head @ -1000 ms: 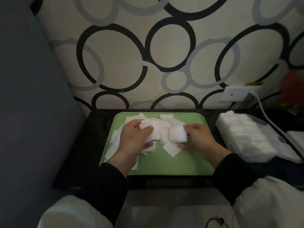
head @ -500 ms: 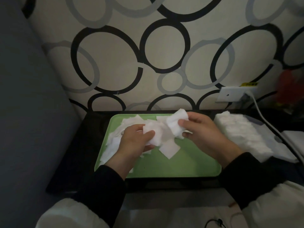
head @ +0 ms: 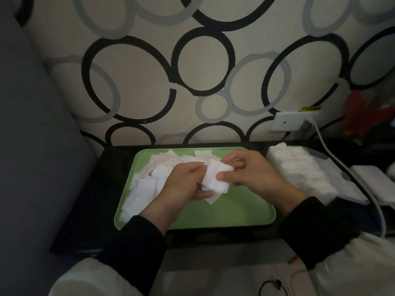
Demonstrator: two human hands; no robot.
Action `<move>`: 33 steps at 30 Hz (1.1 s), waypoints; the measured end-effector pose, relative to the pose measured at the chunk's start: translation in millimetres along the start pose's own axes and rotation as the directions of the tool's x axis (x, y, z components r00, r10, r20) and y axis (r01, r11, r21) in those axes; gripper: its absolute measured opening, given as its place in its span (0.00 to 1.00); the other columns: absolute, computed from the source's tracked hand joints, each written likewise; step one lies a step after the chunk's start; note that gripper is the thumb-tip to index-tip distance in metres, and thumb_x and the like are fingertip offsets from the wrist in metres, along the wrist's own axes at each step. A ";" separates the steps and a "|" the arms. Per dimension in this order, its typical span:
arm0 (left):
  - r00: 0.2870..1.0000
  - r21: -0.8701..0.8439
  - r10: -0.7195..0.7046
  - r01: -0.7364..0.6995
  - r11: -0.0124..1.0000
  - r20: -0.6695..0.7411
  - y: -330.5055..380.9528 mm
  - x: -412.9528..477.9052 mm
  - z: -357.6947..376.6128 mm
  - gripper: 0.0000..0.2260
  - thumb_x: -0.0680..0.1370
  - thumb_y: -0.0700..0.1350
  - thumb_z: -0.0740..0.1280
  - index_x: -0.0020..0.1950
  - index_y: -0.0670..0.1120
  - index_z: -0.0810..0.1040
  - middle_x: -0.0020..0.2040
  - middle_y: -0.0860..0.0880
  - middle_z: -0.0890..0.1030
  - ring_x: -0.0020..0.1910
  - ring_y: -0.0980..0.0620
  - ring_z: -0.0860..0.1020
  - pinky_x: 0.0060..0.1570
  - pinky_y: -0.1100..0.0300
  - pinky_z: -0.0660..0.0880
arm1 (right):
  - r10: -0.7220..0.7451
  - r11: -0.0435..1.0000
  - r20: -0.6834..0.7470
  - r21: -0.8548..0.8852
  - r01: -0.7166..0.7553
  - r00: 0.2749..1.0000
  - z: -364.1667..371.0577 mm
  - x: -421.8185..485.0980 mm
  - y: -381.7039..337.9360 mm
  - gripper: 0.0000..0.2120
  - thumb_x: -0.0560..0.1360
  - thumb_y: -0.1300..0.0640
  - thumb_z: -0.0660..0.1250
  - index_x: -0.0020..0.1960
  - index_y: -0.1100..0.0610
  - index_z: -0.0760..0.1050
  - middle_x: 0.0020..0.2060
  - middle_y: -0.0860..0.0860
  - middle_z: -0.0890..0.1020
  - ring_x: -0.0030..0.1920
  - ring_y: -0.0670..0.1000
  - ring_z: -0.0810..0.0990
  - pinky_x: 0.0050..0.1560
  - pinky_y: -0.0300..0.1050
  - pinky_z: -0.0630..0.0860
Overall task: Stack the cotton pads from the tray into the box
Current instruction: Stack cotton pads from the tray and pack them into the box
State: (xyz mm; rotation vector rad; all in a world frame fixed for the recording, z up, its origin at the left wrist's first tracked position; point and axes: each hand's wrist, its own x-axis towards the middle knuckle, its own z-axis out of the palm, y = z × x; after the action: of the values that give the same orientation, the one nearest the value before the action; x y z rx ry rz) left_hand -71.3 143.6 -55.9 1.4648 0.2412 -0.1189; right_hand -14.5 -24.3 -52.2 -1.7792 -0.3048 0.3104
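Just above the smooth green tray, a soft square wad of cotton pads sat pinched by the right hand, the left hand clutching it too. Earlier the right held it higher. Left of the grip, loose pads sprawled; rightward, the box blurred dimly.

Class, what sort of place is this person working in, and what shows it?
Probably a room in a home: wallpaper printed with black and grey rings, a white wall socket with a cable plugged in, and a green plastic tray of white cotton pads.
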 end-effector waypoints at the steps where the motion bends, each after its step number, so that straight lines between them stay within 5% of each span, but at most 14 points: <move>1: 1.000 -0.015 -0.012 0.012 1.000 -0.009 0.3 0.1 3.7 0.09 0.84 0.44 0.61 0.50 0.48 0.81 0.55 0.40 0.83 0.45 0.47 0.84 0.37 0.60 0.82 | -0.002 1.000 -0.010 -0.023 0.002 1.000 -3.1 -1.4 1.5 0.13 0.65 0.66 0.80 0.45 0.57 0.80 0.34 0.54 0.83 0.34 0.48 0.79 0.31 0.38 0.75; 6: 0.995 0.042 0.015 -0.019 0.999 0.100 -4.5 2.6 22.4 0.08 0.80 0.44 0.68 0.57 0.43 0.81 0.51 0.44 0.86 0.49 0.46 0.85 0.46 0.55 0.83 | -0.091 0.966 -0.105 -0.249 0.062 0.990 -22.8 -10.5 12.2 0.17 0.63 0.58 0.82 0.47 0.51 0.79 0.40 0.51 0.79 0.39 0.48 0.77 0.40 0.45 0.75; 10: 0.975 0.044 0.068 -0.079 0.996 0.210 -11.9 3.1 43.0 0.10 0.77 0.33 0.70 0.57 0.41 0.79 0.51 0.43 0.86 0.50 0.46 0.85 0.47 0.55 0.83 | -0.157 0.894 -0.061 -0.434 0.116 0.986 -43.3 -22.9 12.6 0.19 0.66 0.54 0.80 0.53 0.45 0.77 0.50 0.47 0.74 0.43 0.44 0.77 0.44 0.35 0.73; 15: 0.982 0.064 0.105 -0.116 0.991 0.160 -18.3 9.5 81.0 0.09 0.76 0.33 0.72 0.53 0.43 0.80 0.48 0.41 0.86 0.45 0.46 0.86 0.44 0.55 0.83 | -0.126 0.849 -0.110 -0.526 0.050 0.986 -86.5 -43.1 16.6 0.06 0.70 0.55 0.77 0.45 0.52 0.82 0.38 0.48 0.84 0.40 0.48 0.83 0.45 0.48 0.80; 17: 0.982 0.080 0.117 -0.130 0.988 0.146 -18.1 12.7 97.2 0.06 0.77 0.36 0.71 0.53 0.43 0.79 0.45 0.41 0.86 0.41 0.46 0.86 0.41 0.58 0.82 | -0.147 0.857 -0.199 -0.514 0.024 0.969 -113.2 -50.3 13.6 0.04 0.71 0.57 0.76 0.42 0.52 0.81 0.36 0.47 0.83 0.38 0.47 0.82 0.42 0.44 0.78; 20: 0.979 0.193 0.186 -0.199 0.961 0.087 -19.0 20.7 119.6 0.04 0.77 0.40 0.71 0.51 0.46 0.80 0.43 0.47 0.86 0.39 0.49 0.84 0.39 0.60 0.78 | -0.061 0.979 -0.393 -0.203 -0.022 0.918 -150.5 -57.5 7.5 0.02 0.75 0.61 0.72 0.46 0.58 0.79 0.36 0.51 0.83 0.37 0.48 0.82 0.39 0.45 0.78; 24: 0.924 0.518 0.379 -0.350 0.781 0.052 -25.3 56.1 150.1 0.13 0.71 0.45 0.77 0.53 0.51 0.79 0.48 0.55 0.81 0.47 0.56 0.79 0.45 0.71 0.72 | 0.073 0.993 -0.423 -0.056 -0.106 0.903 -182.3 -58.5 13.1 0.04 0.74 0.66 0.70 0.48 0.62 0.78 0.38 0.56 0.82 0.41 0.55 0.83 0.42 0.51 0.77; 28: 0.937 0.792 0.259 -0.337 0.509 0.233 -24.1 94.4 168.5 0.42 0.66 0.52 0.78 0.76 0.52 0.63 0.73 0.46 0.66 0.72 0.43 0.64 0.69 0.52 0.64 | 0.110 0.980 -0.315 -0.122 -0.155 0.943 -192.3 -54.5 21.3 0.08 0.72 0.69 0.69 0.44 0.57 0.76 0.41 0.58 0.82 0.44 0.56 0.83 0.45 0.51 0.78; 30: 0.943 0.843 0.165 -0.334 0.422 0.290 -24.1 112.5 176.4 0.53 0.63 0.55 0.79 0.80 0.54 0.51 0.79 0.44 0.53 0.78 0.40 0.52 0.75 0.48 0.56 | 0.114 0.972 -0.232 -0.175 -0.157 0.966 -195.6 -51.2 23.3 0.08 0.72 0.69 0.70 0.45 0.58 0.77 0.44 0.61 0.83 0.46 0.58 0.83 0.47 0.51 0.79; 33: 0.933 0.890 0.091 -0.359 0.281 0.348 -28.0 140.4 183.3 0.61 0.58 0.61 0.78 0.80 0.54 0.43 0.80 0.45 0.47 0.79 0.39 0.45 0.76 0.41 0.52 | 0.108 0.951 -0.117 -0.279 -0.137 0.987 -196.8 -43.3 27.3 0.10 0.70 0.69 0.73 0.50 0.61 0.79 0.48 0.62 0.82 0.48 0.58 0.83 0.47 0.48 0.80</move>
State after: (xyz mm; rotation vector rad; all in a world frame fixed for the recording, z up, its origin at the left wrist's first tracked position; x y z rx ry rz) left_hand 75.0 -31.8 -99.8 2.6785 -0.3433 -0.2197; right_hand 18.7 -224.1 -33.1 -2.0975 -0.1730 0.2745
